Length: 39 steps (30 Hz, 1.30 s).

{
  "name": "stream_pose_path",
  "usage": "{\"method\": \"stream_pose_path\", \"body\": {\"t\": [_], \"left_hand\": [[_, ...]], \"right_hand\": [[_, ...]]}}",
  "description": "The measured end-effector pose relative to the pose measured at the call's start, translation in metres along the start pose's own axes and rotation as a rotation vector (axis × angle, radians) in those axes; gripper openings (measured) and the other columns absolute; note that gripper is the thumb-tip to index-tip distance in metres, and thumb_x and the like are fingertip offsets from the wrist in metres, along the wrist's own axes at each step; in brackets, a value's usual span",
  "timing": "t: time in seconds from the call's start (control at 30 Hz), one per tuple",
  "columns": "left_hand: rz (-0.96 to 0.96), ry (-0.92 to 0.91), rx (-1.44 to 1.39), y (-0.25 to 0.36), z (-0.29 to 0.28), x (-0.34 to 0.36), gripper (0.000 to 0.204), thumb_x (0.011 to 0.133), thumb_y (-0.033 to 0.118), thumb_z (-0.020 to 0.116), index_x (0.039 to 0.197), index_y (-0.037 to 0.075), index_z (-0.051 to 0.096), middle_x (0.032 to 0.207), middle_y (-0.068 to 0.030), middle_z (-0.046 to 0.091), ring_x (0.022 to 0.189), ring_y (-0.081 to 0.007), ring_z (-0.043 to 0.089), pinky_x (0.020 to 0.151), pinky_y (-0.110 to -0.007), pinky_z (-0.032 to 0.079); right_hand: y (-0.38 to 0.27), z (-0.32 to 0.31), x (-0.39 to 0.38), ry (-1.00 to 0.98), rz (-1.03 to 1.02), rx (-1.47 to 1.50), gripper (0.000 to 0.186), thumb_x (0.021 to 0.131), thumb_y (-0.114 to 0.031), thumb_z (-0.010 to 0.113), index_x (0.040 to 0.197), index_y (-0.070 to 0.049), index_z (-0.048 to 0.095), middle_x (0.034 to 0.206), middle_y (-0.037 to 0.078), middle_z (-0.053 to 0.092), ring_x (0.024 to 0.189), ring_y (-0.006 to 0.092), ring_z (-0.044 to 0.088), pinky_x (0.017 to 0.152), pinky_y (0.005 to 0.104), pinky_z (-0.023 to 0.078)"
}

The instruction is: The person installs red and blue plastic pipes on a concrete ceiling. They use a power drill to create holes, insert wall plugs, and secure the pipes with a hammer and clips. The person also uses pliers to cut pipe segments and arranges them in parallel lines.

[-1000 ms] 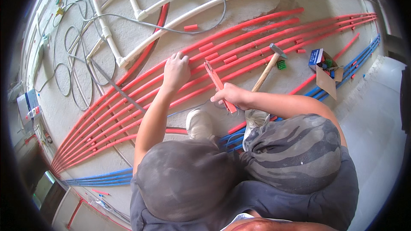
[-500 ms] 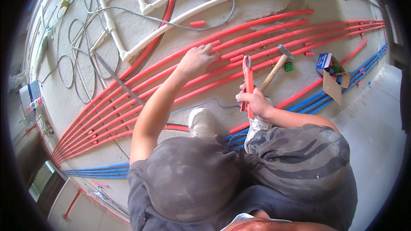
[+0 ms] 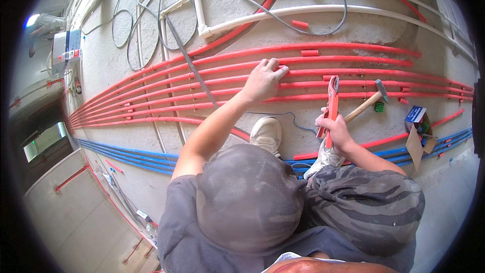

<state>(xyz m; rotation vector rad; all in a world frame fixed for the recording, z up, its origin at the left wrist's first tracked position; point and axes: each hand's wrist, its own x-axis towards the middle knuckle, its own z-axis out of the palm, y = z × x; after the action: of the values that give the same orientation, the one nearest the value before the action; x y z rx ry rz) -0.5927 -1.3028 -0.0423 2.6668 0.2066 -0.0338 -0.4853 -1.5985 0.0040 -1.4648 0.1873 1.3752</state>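
Running across the concrete floor from the far left rim, a band of parallel red plastic conduits passes under the left hand, which lies spread, fingers flat on the upper conduits, gripping nothing. Bare concrete lies between that band and the blue pipes nearer the knees. The right hand is closed round a red pipe cutter, held upright. Just beside it lies a wooden-handled hammer, then an open cardboard box toward the right edge
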Motion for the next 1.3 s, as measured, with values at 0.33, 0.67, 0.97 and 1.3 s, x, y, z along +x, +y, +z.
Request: {"method": "stream_pose_path", "body": {"t": [0.33, 0.67, 0.97, 1.3], "left_hand": [[-0.062, -0.005, 0.069, 0.038, 0.011, 0.027, 0.036, 0.093, 0.036, 0.071, 0.119, 0.011, 0.070, 0.123, -0.0162, 0.060, 0.118, -0.0353, 0.058, 0.096, -0.050, 0.047], [-0.058, 0.233, 0.072, -0.007, -0.020, 0.001, 0.026, 0.093, 0.025, 0.074, 0.113, 0.008, 0.075, 0.112, -0.0118, 0.066, 0.114, -0.0309, 0.060, 0.092, -0.046, 0.046], [-0.016, 0.036, 0.046, -0.028, 0.017, 0.045, 0.024, 0.084, 0.010, 0.068, 0.107, 0.003, 0.070, 0.109, -0.0188, 0.067, 0.108, -0.0393, 0.064, 0.093, -0.051, 0.052], [-0.126, 0.322, 0.024, -0.019, 0.005, 0.033, 0.037, 0.086, 0.019, 0.081, 0.119, 0.005, 0.073, 0.127, -0.0161, 0.062, 0.120, -0.0347, 0.059, 0.106, -0.049, 0.047]], "right_hand": [[-0.001, -0.002, -0.004, -0.007, 0.012, 0.041, 0.048, 0.091, -0.013, 0.075, 0.129, -0.003, 0.047, 0.094, 0.005, 0.062, 0.089, 0.0162, 0.066, 0.071, 0.0346, 0.058], [-0.022, 0.009, 0.017, -0.159, 0.131, -0.273, 0.037, 0.088, -0.017, 0.080, 0.110, -0.006, 0.051, 0.092, 0.001, 0.057, 0.082, 0.0108, 0.058, 0.073, 0.0298, 0.047], [-0.047, 0.044, 0.034, -0.235, 0.241, -0.286, 0.034, 0.087, -0.026, 0.082, 0.095, -0.010, 0.052, 0.085, 0.001, 0.053, 0.073, 0.0097, 0.053, 0.059, 0.0290, 0.043], [-0.014, 0.022, 0.037, -0.298, 0.269, -0.358, 0.035, 0.088, -0.027, 0.080, 0.102, -0.008, 0.053, 0.089, 0.002, 0.054, 0.081, 0.0099, 0.051, 0.067, 0.0316, 0.045]]}}
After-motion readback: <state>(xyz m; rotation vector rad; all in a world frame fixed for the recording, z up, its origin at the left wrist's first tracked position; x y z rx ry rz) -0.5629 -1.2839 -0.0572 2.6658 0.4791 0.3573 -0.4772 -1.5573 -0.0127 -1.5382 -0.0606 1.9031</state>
